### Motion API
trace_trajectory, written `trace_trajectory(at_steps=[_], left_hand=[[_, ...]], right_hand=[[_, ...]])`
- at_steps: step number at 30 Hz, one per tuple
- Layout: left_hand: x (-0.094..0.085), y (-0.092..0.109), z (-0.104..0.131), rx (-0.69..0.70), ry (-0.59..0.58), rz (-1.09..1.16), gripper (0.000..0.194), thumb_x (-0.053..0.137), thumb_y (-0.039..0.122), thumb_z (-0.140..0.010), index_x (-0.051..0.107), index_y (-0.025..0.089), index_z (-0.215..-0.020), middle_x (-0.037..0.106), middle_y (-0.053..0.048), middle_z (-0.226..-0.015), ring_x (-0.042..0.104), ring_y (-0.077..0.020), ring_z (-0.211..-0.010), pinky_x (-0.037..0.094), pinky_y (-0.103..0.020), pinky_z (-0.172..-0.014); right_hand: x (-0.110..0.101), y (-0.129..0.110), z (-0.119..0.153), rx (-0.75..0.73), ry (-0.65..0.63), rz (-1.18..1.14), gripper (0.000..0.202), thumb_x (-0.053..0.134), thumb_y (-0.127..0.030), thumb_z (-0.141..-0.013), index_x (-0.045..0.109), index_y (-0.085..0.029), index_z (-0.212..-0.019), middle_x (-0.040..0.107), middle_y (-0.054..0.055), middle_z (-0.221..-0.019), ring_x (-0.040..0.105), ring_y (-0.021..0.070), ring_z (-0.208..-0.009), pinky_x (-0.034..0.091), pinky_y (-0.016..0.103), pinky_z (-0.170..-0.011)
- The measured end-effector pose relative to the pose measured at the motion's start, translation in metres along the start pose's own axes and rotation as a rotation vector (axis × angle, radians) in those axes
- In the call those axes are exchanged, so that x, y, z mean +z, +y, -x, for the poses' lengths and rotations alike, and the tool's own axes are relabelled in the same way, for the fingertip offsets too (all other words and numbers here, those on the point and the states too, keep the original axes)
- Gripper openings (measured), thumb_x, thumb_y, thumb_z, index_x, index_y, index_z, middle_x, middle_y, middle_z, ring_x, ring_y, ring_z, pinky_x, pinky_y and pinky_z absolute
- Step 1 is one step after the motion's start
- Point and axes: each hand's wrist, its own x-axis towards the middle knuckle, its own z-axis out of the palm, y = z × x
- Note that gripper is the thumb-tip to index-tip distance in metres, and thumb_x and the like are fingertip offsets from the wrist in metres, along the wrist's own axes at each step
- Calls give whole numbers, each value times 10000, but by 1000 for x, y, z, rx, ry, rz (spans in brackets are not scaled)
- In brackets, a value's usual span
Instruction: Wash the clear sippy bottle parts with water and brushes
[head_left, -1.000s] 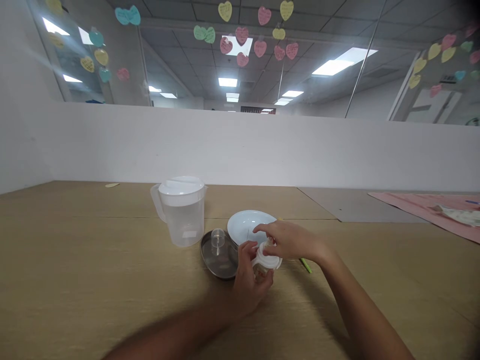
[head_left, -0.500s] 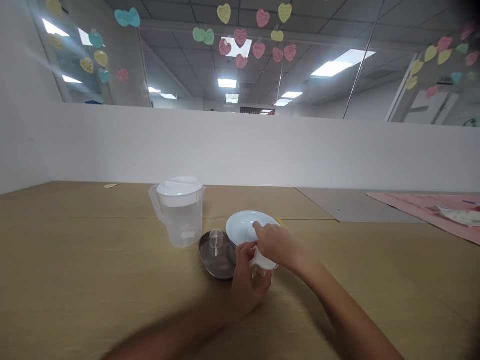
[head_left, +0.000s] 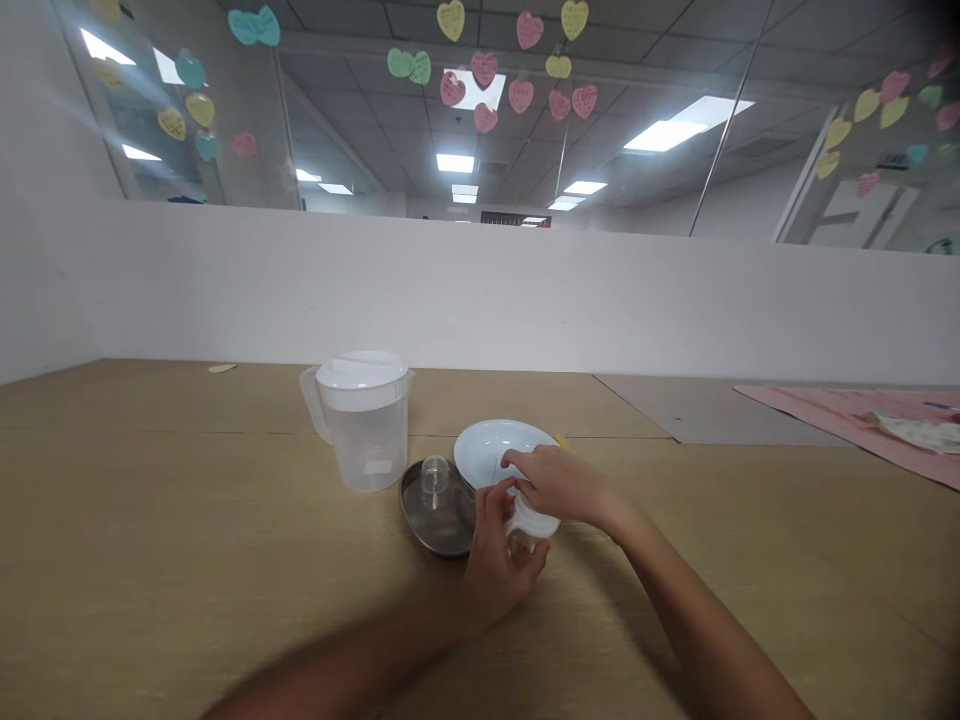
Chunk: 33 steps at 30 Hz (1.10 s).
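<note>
Here the left hand curls round the clear jar, right of the metal tray, white top in place, right hand bent over it, grip hidden, handling seemingly unfinished.

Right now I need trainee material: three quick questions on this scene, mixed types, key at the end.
1. Multiple choice. The left hand holds the: a) bowl b) jar c) pink sheet.
2. True or false: the pitcher has its lid on.
3. Fill in: the clear cup sits on the metal ____.

Key: 1. b. 2. True. 3. Tray.
</note>
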Motion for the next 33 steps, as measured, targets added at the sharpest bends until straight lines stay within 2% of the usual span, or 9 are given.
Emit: trace_trajectory(at_steps=[6,9,12,16,19,22,27,30,33], left_hand=[[-4,-2,1,19,-83,-90,669,581,165,-692,264,252,-1275,442,-96,-1080,497,-226,-963,484,-370,-767],[-9,2,-1,38,-96,-48,623,563,172,-693,312,289,-1251,480,-72,-1073,506,-237,-966,495,-362,-744],[-14,6,-8,76,54,-6,536,518,124,-666,404,277,-1167,504,-43,-1054,501,-227,-976,432,-393,-868],[-24,10,-32,-132,399,17,513,443,63,-618,421,236,-1100,492,-35,-1008,506,-181,-921,414,-348,-847],[-41,8,-56,-159,475,-74,462,430,58,-618,460,228,-1047,505,-27,-1020,498,-178,-943,393,-331,-869],[-61,-6,-73,-109,441,-198,412,416,42,-601,522,204,-965,527,-37,-1024,472,-200,-1022,349,-354,-936],[-78,-46,-79,-335,450,-212,444,417,10,-554,559,200,-929,540,-38,-1014,471,-207,-1045,334,-387,-959],[-79,-61,-76,-468,428,-121,397,427,22,-556,582,178,-887,578,-41,-846,544,-203,-865,431,-379,-814],[-78,-68,-74,-491,400,-70,331,456,33,-550,598,154,-823,565,-22,-683,549,-181,-677,464,-343,-662]], right_hand=[[15,15,0,78,-22,-374,260,469,-225,-741,636,-193,-939,609,21,-713,521,116,-629,323,196,-548],[34,17,3,156,146,-394,232,460,-281,-753,653,-203,-857,593,-1,-665,484,99,-581,313,186,-535],[57,15,2,220,352,-314,302,420,-372,-795,654,-186,-752,553,-7,-585,450,100,-544,309,193,-534],[78,16,-2,252,482,-347,447,375,-512,-816,627,-169,-678,458,-22,-501,399,98,-497,290,202,-505],[86,18,-3,239,594,-383,488,349,-540,-826,589,-158,-640,437,-13,-528,404,106,-528,318,210,-533],[96,16,-1,179,709,-382,452,336,-494,-845,575,-152,-670,467,16,-602,440,129,-599,360,234,-601],[114,14,0,26,709,-400,356,430,-443,-794,565,-144,-933,519,85,-844,501,190,-800,409,285,-715],[120,15,0,-9,691,-413,368,442,-422,-784,532,-139,-1001,514,97,-900,506,206,-851,416,301,-748],[122,16,-1,-28,719,-437,382,436,-415,-790,500,-130,-1035,516,97,-900,512,203,-853,422,297,-748]])
